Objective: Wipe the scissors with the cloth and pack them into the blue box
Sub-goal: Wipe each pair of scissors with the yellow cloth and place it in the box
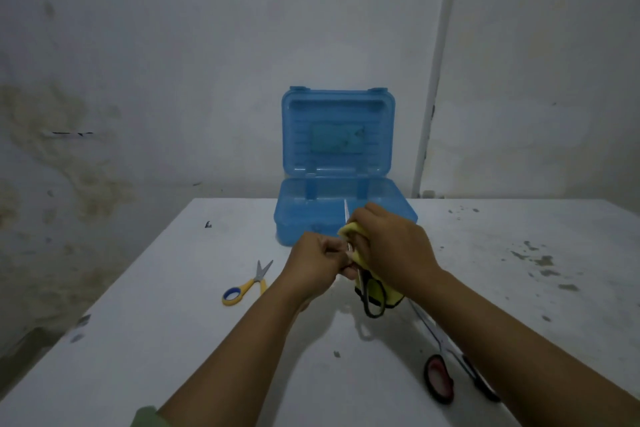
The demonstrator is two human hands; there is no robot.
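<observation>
Nearest the camera, a pair of red-handled scissors (446, 367) is lying on the white desk (173, 340), partly under the right forearm, waiting its turn. Just beyond, both hands are working above the desk. The left hand (317, 269) is clenching its fingers (332, 250) round the middle of the black-handled scissors (372, 295), whose loops are hanging down and whose blade tip is pointing up toward the box. The right hand (391, 248) is grasping the yellow cloth (389, 295), its fingers wrapping the cloth round the blades. So the wiping step appears to be in hand on this pair.

To the left, yellow-handled scissors (247, 284) are resting on the desk, untouched. Farthest off, the blue box (343, 215) is standing at the desk's back edge with its lid (337, 132) propped upright; its inside is hard to see.

Next, the wiped pair likely needs freeing from the cloth, then carrying forward and laying flat into the box's open base.
</observation>
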